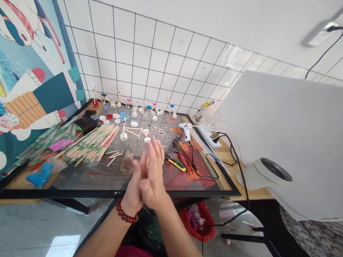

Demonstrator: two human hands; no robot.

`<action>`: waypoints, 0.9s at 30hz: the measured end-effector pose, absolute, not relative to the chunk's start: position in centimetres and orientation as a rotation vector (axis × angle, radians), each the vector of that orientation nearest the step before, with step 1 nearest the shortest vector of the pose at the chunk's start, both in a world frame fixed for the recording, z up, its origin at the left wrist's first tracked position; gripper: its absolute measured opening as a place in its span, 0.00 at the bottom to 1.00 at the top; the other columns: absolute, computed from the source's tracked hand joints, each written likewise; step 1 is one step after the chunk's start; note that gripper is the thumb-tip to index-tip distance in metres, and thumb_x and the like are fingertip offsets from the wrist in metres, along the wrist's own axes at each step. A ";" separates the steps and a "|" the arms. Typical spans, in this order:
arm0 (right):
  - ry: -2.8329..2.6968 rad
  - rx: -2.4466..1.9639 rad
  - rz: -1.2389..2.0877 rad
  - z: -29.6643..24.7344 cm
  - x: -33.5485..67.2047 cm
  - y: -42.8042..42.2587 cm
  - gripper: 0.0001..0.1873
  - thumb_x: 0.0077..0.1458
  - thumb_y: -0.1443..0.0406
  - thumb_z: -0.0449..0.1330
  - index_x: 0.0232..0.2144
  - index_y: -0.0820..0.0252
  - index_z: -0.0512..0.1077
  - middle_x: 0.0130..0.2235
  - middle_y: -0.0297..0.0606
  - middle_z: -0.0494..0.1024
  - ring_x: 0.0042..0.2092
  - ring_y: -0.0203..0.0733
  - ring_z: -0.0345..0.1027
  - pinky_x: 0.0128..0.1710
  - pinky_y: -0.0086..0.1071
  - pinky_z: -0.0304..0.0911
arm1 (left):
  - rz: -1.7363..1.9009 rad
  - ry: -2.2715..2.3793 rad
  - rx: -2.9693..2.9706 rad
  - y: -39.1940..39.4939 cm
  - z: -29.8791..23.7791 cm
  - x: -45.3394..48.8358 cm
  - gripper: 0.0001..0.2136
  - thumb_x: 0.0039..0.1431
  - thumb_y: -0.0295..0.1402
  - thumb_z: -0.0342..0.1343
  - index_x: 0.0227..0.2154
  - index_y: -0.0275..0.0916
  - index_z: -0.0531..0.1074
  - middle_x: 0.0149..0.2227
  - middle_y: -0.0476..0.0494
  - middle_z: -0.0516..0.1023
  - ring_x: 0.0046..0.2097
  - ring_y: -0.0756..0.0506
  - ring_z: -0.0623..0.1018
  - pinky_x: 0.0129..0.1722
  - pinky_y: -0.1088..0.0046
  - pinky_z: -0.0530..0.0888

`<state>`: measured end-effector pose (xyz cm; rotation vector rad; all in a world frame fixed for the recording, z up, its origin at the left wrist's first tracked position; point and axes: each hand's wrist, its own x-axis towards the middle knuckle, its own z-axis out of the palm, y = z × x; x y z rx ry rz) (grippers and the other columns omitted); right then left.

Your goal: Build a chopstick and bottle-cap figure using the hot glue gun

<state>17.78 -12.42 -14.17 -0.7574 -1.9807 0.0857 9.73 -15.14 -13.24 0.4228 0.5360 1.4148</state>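
Observation:
My left hand (135, 189), with a dark red bead bracelet (125, 213) at its wrist, meets my right hand (154, 178) palm to palm above the table's front edge. The fingers of both are stretched out, and I see nothing held. What lies between the palms is hidden. Just beyond the fingertips stands a small stick-and-bottle-cap model (133, 130). Several similar models line the back, one with a blue cap (172, 105). Short cut sticks (113, 156) lie left of my hands. To the right are a yellow utility knife (177, 164) and red-handled pliers (186, 158).
A white hot glue gun (186, 130) rests at the right, its black cord trailing near a power strip (209, 137). Bundled chopsticks (93, 144) and loose caps (122, 114) occupy the left. A wire grid (157, 56) stands behind; a red bin (210, 232) is below.

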 end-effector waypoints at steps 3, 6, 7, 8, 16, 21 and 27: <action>-1.926 -0.913 0.069 -14.4 18.4 -11.0 0.44 0.73 0.42 0.25 0.79 0.59 0.35 0.79 0.55 0.49 0.81 0.58 0.39 0.76 0.60 0.50 | 1.381 0.674 0.346 -15.7 -12.5 9.7 0.40 0.70 0.64 0.40 0.76 0.47 0.58 0.79 0.43 0.59 0.80 0.36 0.53 0.79 0.56 0.53; -1.903 -0.962 0.050 -15.6 19.2 -10.7 0.44 0.74 0.42 0.26 0.79 0.59 0.35 0.78 0.55 0.51 0.80 0.57 0.41 0.75 0.61 0.51 | 1.365 0.726 0.298 -15.9 -11.1 9.3 0.42 0.69 0.66 0.36 0.76 0.45 0.58 0.77 0.40 0.62 0.80 0.34 0.54 0.79 0.52 0.53; -1.893 -0.962 0.035 -16.0 19.3 -10.8 0.44 0.73 0.42 0.27 0.79 0.59 0.36 0.78 0.56 0.51 0.80 0.57 0.42 0.75 0.62 0.51 | 1.380 0.741 0.301 -15.9 -10.8 9.3 0.42 0.69 0.65 0.34 0.76 0.44 0.58 0.77 0.41 0.63 0.80 0.34 0.54 0.79 0.53 0.52; -1.881 -0.964 0.012 -16.4 19.2 -11.0 0.44 0.73 0.42 0.27 0.79 0.59 0.36 0.78 0.56 0.51 0.80 0.58 0.42 0.74 0.63 0.51 | 1.400 0.758 0.310 -15.8 -10.6 9.3 0.41 0.70 0.64 0.34 0.76 0.44 0.58 0.77 0.41 0.62 0.80 0.35 0.53 0.80 0.54 0.49; -1.780 -0.977 -0.189 -15.9 18.5 -10.9 0.46 0.73 0.40 0.32 0.79 0.63 0.41 0.75 0.64 0.55 0.78 0.67 0.45 0.71 0.72 0.45 | 1.449 0.916 0.292 -16.0 -10.9 10.2 0.35 0.74 0.58 0.39 0.77 0.50 0.53 0.82 0.52 0.47 0.81 0.44 0.50 0.80 0.64 0.47; -1.812 -1.000 -0.233 -16.6 18.7 -11.0 0.46 0.72 0.40 0.34 0.78 0.63 0.42 0.75 0.63 0.56 0.78 0.66 0.45 0.71 0.70 0.45 | 1.437 0.948 0.281 -15.7 -9.9 10.1 0.35 0.75 0.57 0.33 0.78 0.48 0.52 0.81 0.50 0.49 0.80 0.45 0.53 0.80 0.64 0.46; -1.803 -0.998 -0.254 -16.6 18.5 -10.8 0.46 0.72 0.40 0.36 0.78 0.63 0.42 0.75 0.64 0.57 0.77 0.66 0.46 0.72 0.70 0.42 | 1.421 0.979 0.230 -15.6 -9.7 10.2 0.33 0.77 0.55 0.35 0.76 0.47 0.56 0.80 0.49 0.53 0.79 0.44 0.56 0.79 0.64 0.51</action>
